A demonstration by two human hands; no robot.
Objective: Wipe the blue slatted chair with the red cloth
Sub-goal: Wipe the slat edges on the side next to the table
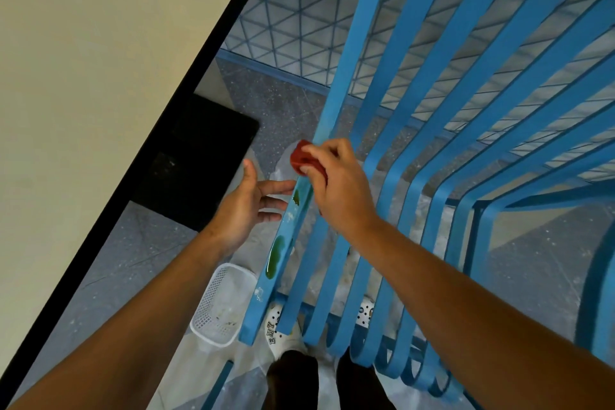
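Observation:
The blue slatted chair [432, 130] fills the right side of the view, its curved slats running from the top down to the front edge near my feet. My right hand [336, 183] is shut on the bunched red cloth [301, 158] and presses it on the leftmost slat. Below the cloth that slat carries green smears [276, 255] and some pale spots. My left hand [248, 206] is open, its fingertips touching the slat's outer edge just left of the smears.
A white mesh basket [221, 303] sits on the grey speckled floor left of the chair's front. A table with a cream top and a black edge [186, 83] crosses the left side, a black base beneath it. My white shoes [276, 326] show under the slats.

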